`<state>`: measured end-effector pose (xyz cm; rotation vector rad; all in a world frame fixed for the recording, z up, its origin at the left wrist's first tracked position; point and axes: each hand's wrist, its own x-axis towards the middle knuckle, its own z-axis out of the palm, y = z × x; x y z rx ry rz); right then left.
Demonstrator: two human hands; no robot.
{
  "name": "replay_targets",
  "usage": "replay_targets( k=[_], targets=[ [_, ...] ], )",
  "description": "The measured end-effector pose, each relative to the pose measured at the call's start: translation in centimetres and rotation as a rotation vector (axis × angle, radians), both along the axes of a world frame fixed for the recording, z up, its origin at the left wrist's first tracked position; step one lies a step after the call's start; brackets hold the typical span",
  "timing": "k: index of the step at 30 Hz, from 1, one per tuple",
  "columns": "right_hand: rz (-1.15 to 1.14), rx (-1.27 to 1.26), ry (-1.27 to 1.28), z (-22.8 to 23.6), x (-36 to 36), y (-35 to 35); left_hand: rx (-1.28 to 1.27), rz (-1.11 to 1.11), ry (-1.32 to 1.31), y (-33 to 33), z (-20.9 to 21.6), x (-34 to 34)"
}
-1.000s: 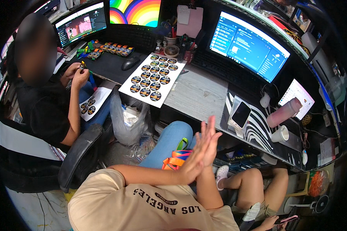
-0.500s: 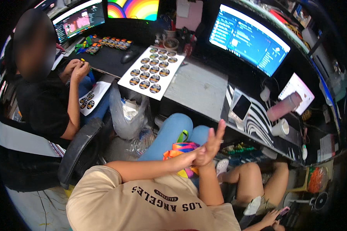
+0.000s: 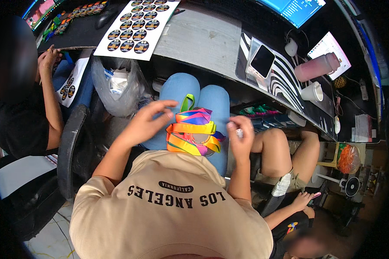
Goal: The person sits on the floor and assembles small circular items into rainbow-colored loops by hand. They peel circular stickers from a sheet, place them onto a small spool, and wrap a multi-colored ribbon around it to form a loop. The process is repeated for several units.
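On my lap lies a bundle of bright ribbons in orange, yellow, pink, purple and blue, with a green loop sticking up at its far end. A greyish round surface shows partly among the ribbons. My left hand hovers just left of the bundle, fingers apart and holding nothing. On the other side, my right hand is raised with bent fingers and a gap between thumb and fingers. A small white patch shows in that gap, apparently something behind the hand.
A sheet of round black stickers lies on the desk. A phone, pink bottle and white cup stand rightward. A plastic bag hangs below the desk. A co-worker sits left; another person's legs are right.
My hands were together above my lap; they have parted to either side of the ribbons. The view has tilted down, so the ribbons show more fully.
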<state>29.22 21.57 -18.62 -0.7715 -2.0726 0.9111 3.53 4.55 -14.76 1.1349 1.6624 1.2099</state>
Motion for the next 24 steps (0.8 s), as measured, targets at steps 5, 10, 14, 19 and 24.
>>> replay_targets(
  k=[5, 10, 14, 19, 24],
  targets=[
    [0.367, 0.085, -0.326, 0.4, -0.6, -4.2, 0.033, -0.211, 0.539, 1.2, -2.7, 4.0],
    [0.234, 0.091, -0.268, -0.5, -0.9, -5.2, -0.021, -0.139, 0.557, 0.7, -5.3, 4.2],
    [0.285, 0.119, -0.241, -1.5, -1.0, -5.9, 0.115, 0.035, 0.291, -0.1, -6.2, 3.3],
    [0.176, 0.036, -0.278, -2.0, -1.7, -6.5, 0.115, 0.194, -0.704, -0.7, -5.5, 3.8],
    [0.074, 0.154, -0.336, -2.2, -2.7, -7.2, 0.237, 0.13, -1.023, -0.8, -3.8, 4.7]
  ],
)
